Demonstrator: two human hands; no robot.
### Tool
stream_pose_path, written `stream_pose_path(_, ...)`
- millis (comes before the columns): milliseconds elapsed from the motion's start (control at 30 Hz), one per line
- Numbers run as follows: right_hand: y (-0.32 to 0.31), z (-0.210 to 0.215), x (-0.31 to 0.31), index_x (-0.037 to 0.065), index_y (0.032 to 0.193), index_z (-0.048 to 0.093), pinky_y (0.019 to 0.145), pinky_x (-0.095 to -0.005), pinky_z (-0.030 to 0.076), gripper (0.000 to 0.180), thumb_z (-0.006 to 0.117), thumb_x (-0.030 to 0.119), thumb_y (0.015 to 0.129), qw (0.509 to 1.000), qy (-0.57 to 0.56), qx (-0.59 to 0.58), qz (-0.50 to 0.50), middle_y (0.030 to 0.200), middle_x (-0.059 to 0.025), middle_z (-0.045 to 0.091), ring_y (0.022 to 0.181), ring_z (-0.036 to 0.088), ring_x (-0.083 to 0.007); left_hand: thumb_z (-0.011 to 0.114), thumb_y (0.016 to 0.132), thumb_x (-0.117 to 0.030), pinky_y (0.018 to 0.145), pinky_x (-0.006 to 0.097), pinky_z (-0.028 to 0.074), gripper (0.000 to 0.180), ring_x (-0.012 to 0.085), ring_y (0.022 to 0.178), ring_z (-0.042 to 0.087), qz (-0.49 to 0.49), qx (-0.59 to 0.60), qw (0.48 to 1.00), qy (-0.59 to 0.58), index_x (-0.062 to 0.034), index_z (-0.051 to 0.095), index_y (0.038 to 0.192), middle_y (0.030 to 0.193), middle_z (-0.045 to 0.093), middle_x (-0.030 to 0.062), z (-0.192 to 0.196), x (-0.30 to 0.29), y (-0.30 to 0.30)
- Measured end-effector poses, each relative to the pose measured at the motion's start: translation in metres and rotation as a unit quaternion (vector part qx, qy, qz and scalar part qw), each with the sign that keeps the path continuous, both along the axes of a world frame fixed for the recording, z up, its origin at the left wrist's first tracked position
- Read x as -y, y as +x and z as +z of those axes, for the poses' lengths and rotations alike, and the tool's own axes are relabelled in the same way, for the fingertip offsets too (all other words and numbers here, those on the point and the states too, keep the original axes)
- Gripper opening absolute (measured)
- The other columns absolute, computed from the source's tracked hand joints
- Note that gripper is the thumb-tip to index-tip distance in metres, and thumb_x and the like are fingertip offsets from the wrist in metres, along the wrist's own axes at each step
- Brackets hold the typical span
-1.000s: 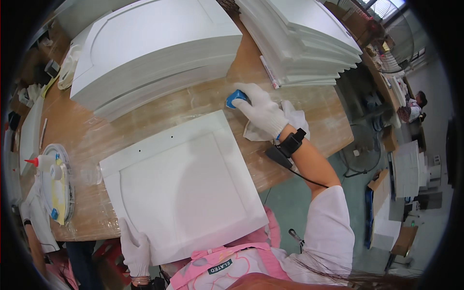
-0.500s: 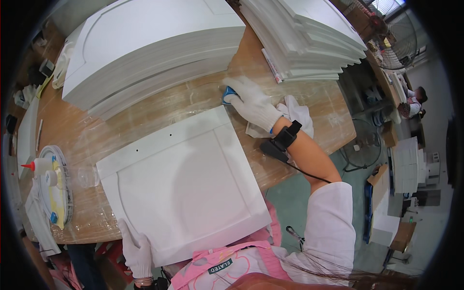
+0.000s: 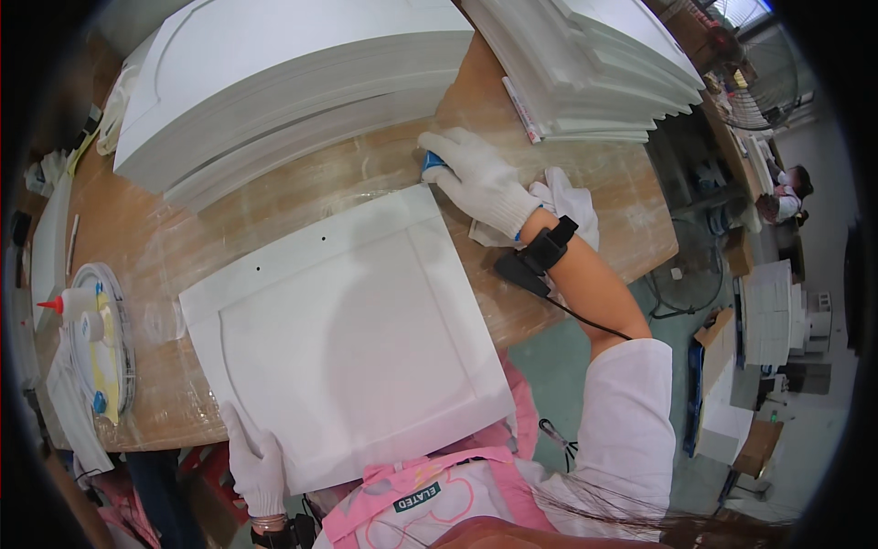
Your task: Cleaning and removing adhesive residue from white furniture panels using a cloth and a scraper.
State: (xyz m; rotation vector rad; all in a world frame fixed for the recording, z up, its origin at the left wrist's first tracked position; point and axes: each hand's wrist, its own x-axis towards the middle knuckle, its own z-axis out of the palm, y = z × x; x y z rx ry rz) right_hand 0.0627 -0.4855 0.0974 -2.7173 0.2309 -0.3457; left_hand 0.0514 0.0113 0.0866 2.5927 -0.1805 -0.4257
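White panel (image 3: 366, 339) on brown table (image 3: 631, 201), left hand (image 3: 255, 462) grasping it, right hand (image 3: 479, 181) clasping blue block (image 3: 431, 164), greenish floor (image 3: 554, 371)

panel (image 3: 402, 329): smooth, matt | gloves (image 3: 485, 183): knit cloth | tabletop (image 3: 631, 206): glossy plastic-wrapped

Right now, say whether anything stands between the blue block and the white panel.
Nothing visible does: the right hand holds the blue block by the far right corner of the white panel; the crumpled cloth lies farther right.
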Motion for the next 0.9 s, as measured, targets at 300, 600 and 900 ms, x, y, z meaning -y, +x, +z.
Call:
stream_pose_path(300,-0.015,0.006,-0.007,0.009,0.127,0.058,0.091,-0.0443,0.048,0.037,0.062,0.015,0.091,0.998,-0.048,0.038,-0.001,0.114,-0.0151,0.06,0.106,0.058,-0.0373,0.054,0.093,-0.01,0.112,0.038,0.038,0.074,0.0362,0.136,0.05,0.005,-0.025,1.0,0.007,-0.0093,0.024,0.16,0.152,0.044,0.0252,-0.004,-0.006,-0.005)
stream_pose_path(600,-0.132,0.049,-0.07,0.004,0.129,0.059,0.086,-0.0373,0.05,0.043,0.069,0.018,0.089,0.987,0.157,0.035,-0.002,0.105,-0.0153,0.063,0.097,0.062,-0.0287,0.053,0.1,-0.018,0.122,0.034,0.019,0.068,0.0263,0.153,0.023,-0.031,-0.013,0.995,-0.099,-0.0089,0.023,0.161,0.166,0.024,0.0145,-0.018,-0.019,0.0)
stream_pose_path(900,-0.243,0.021,-0.135,0.0,0.127,0.056,0.074,-0.0362,0.052,0.048,0.071,0.009,0.083,0.995,0.05,0.078,0.049,0.1,-0.0143,0.062,0.088,0.064,-0.0318,0.054,0.101,-0.02,0.122,0.034,0.019,0.068,0.0266,0.153,0.024,-0.031,-0.025,0.996,-0.081,-0.0056,0.022,0.16,0.166,0.025,0.0146,-0.02,-0.029,-0.008)
